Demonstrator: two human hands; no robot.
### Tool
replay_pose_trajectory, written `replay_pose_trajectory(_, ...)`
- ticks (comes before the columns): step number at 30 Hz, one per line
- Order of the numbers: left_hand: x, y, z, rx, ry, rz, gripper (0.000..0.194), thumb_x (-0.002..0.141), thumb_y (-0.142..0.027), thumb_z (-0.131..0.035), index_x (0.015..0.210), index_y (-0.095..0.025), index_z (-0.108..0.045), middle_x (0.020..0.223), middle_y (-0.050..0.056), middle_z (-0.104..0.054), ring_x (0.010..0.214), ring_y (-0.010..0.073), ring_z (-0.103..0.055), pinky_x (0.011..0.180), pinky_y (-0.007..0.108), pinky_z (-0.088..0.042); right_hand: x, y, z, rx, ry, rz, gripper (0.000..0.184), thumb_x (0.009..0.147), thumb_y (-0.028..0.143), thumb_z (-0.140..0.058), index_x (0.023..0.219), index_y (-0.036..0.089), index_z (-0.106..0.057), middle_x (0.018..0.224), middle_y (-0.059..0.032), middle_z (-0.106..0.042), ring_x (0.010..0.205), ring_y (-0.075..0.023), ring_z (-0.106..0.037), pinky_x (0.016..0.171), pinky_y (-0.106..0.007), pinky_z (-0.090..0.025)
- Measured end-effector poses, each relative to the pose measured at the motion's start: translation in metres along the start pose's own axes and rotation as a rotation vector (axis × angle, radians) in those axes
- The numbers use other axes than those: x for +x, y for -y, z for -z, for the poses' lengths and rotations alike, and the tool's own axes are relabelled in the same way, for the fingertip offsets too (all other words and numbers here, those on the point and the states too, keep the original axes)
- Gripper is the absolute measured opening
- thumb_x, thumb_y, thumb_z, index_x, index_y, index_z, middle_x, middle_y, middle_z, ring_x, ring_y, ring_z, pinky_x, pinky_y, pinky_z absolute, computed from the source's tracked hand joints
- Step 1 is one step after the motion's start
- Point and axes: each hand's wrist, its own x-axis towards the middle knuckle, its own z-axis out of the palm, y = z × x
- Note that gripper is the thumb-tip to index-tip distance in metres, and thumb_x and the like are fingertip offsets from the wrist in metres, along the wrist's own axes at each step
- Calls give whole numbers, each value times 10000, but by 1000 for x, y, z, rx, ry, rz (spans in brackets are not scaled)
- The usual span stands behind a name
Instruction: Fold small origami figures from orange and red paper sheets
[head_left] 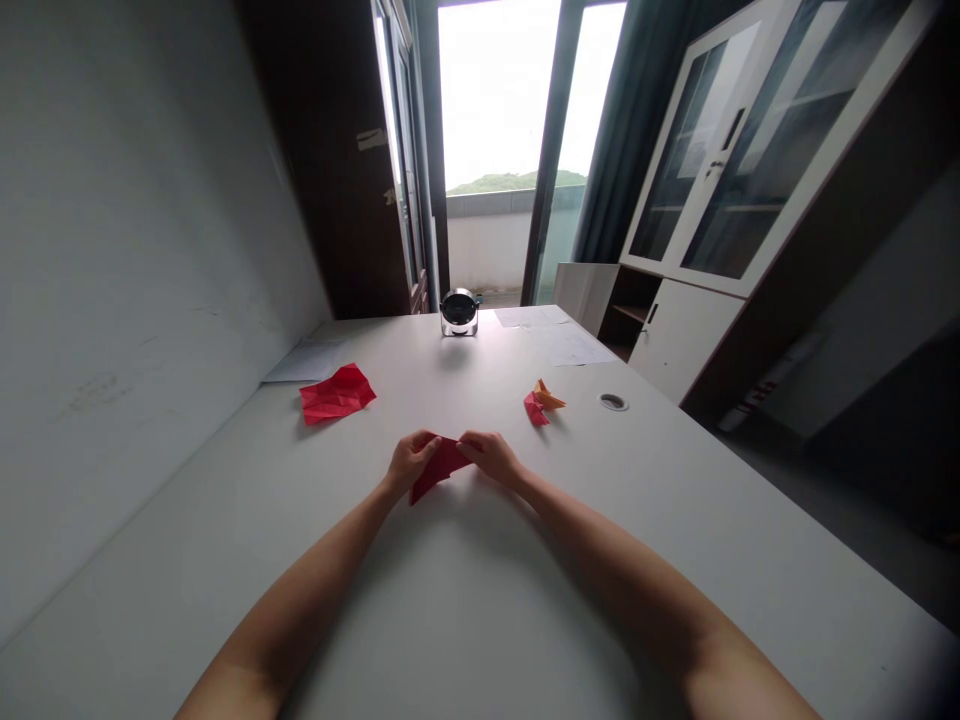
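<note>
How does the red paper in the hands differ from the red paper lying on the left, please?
The left hand and right hand grip the held paper; the loose paper lies on the table. The held paper looks darker, the loose paper brighter and visibly creased. Both are red.

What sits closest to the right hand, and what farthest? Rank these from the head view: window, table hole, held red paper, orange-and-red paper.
1. Held red paper: pinched by the right hand, on its left side.
2. Orange-and-red paper: ahead, slightly right, on the table.
3. Table hole: farther right.
4. Window: straight ahead, beyond the table's far end.
</note>
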Motion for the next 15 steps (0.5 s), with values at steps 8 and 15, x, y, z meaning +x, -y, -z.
replay_pose_trajectory(8, -1, 3, 1, 277, 24, -103, 325, 855, -447, -576, 798, -153, -700, 688, 28, -662, 625, 135, -545, 587, 235, -412, -1, 1, -1, -6, 23, -6, 275, 874, 367, -537, 798, 163, -706, 631, 17, -615, 566, -94, -463, 568, -214, -347)
replay_pose_trajectory(15, 1, 10, 3, 428, 26, -126, 376, 909, -461, -475, 759, -167, -654, 641, 7, -613, 600, 128, -504, 581, 236, -363, -1, 3, -3, 3, 29, -17, 298, 868, 377, -530, 752, 159, -697, 614, 18, -598, 561, -94, -455, 569, -217, -349)
